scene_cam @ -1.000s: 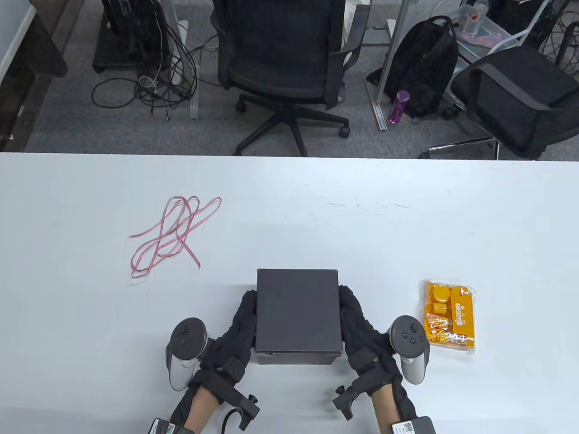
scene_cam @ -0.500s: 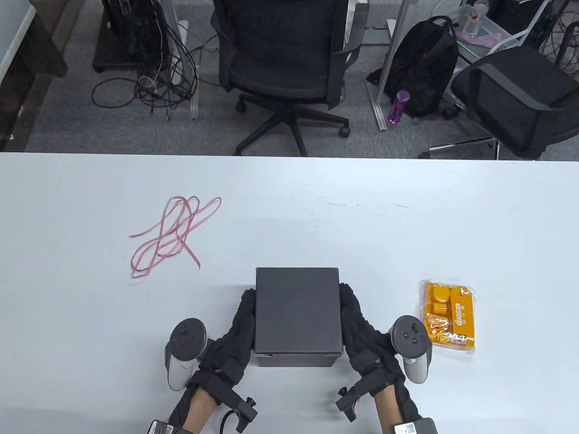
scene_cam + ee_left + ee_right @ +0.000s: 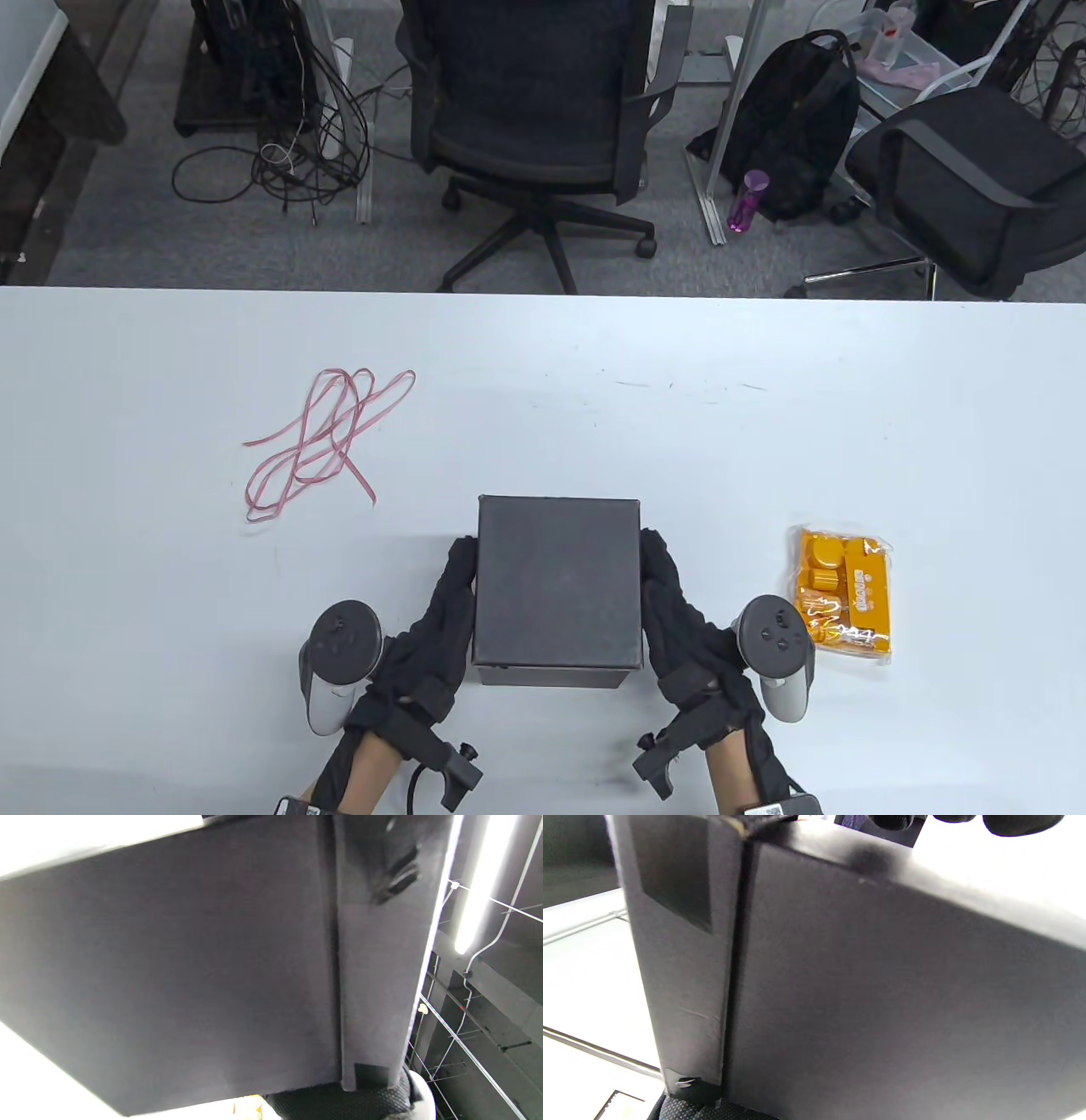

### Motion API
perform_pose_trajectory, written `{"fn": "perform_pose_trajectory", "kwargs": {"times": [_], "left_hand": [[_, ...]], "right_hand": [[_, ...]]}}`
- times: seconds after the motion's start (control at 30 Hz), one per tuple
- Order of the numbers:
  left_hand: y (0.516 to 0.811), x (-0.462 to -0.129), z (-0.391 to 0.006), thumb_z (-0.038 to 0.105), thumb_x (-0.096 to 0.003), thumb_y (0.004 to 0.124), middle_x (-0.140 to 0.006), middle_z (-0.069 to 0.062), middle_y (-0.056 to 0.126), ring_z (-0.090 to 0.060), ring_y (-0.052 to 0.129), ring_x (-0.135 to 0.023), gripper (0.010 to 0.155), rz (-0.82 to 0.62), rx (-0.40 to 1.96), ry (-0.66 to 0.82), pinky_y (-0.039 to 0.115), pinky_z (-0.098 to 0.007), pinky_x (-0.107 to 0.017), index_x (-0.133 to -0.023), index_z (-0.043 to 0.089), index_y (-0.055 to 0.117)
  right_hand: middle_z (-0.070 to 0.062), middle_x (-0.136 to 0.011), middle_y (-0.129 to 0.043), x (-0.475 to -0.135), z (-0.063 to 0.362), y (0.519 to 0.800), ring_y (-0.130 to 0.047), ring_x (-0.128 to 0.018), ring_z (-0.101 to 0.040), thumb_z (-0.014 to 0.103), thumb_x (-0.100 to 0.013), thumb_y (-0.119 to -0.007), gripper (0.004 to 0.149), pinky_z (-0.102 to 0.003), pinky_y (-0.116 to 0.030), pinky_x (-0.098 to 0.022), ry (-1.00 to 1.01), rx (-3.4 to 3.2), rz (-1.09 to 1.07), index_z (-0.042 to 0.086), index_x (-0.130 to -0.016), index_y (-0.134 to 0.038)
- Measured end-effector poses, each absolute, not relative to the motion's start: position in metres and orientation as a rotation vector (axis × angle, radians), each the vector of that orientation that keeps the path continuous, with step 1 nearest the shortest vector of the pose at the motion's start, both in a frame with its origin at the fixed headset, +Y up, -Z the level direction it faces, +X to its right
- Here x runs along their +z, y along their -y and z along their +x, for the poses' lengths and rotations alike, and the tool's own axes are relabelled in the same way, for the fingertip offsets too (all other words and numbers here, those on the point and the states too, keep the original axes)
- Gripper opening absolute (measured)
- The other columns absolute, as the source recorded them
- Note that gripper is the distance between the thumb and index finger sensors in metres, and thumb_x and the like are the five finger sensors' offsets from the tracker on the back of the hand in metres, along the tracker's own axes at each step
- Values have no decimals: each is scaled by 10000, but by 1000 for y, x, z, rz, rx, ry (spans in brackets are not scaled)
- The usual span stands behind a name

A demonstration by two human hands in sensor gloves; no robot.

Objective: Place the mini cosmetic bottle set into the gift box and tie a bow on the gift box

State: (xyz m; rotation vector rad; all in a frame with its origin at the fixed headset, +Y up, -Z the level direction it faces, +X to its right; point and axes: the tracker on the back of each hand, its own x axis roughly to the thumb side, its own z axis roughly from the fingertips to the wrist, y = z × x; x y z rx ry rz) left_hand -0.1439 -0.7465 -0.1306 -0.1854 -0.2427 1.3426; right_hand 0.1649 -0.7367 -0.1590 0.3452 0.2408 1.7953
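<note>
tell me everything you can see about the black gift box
The black gift box is a matte, card-like rectangular box with its lid on; a seam where lid meets base shows in both wrist views. It stands at the near middle of the white table, between the pink ribbon and the orange bottle set. The left hand and right hand hold its two sides with straight fingers.

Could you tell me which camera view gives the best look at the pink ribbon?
The table view: the pink ribbon lies there whole, in loose loops left of the black box. Both wrist views are filled by the box and show no ribbon.
</note>
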Motion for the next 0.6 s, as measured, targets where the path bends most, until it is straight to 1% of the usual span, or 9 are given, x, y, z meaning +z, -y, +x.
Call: {"fn": "perform_pose_trajectory", "kwargs": {"times": [0.13,0.23,0.3,0.37,0.43,0.47,0.5,0.53,0.6], "left_hand": [[727,-129,-142,507,-619,335,-1178,-368,207,-721,323,-1023,607,-90,1333,285,487,-821,-675,-1184,347,180],[710,-128,-141,509,-619,331,-1184,-359,208,-716,313,-1029,607,-23,1333,328,478,-824,-678,-1183,351,174],[701,-129,-140,510,-617,328,-1187,-353,217,-710,313,-1034,607,20,1328,347,478,-826,-677,-1182,354,170],[693,-130,-140,511,-617,325,-1188,-352,218,-704,310,-1040,607,51,1337,359,476,-826,-678,-1182,354,166],[688,-131,-141,511,-617,325,-1191,-348,225,-702,312,-1041,608,75,1354,367,474,-826,-679,-1182,353,164],[686,-132,-141,511,-617,324,-1191,-348,229,-701,311,-1042,606,85,1365,368,473,-827,-677,-1180,356,162],[685,-132,-141,512,-616,323,-1192,-347,230,-697,311,-1045,607,92,1372,372,472,-826,-680,-1179,357,156],[684,-132,-142,513,-616,322,-1193,-345,230,-696,312,-1046,606,98,1375,373,472,-827,-679,-1177,360,153],[682,-131,-144,514,-615,321,-1194,-343,234,-691,314,-1050,606,120,1376,376,471,-827,-681,-1176,364,149]], "right_hand": [[-459,-1123,-216,-158,165,717,-238,-908,-734,382,-631,-336,609,-842,-414,-580,-178,1799,389,172,-1174,-155],[-450,-1129,-226,-157,164,694,-238,-914,-728,379,-633,-344,611,-852,-389,-575,-76,1823,424,162,-1180,-179],[-455,-1124,-281,-158,163,677,-315,-914,-726,373,-634,-356,619,-847,-400,-573,22,1851,438,121,-1184,-222],[-465,-1106,-352,-158,161,665,-391,-903,-710,368,-635,-368,634,-816,-449,-580,99,1864,443,56,-1179,-277],[-434,-1060,-499,-159,160,655,-548,-843,-657,371,-637,-384,660,-721,-558,-583,146,1873,436,-39,-1154,-366],[-399,-1029,-585,-160,159,651,-646,-802,-613,387,-638,-388,677,-671,-630,-560,166,1879,422,-68,-1139,-398],[-376,-978,-671,-161,158,648,-781,-724,-535,403,-637,-398,690,-604,-725,-504,183,1882,406,-81,-1127,-435],[-357,-931,-735,-163,157,646,-876,-636,-459,422,-637,-400,707,-541,-794,-440,175,1874,408,-95,-1114,-465],[-342,-865,-807,-165,154,648,-963,-483,-345,446,-632,-398,735,-445,-858,-332,93,1833,397,-112,-1101,-491]]}}
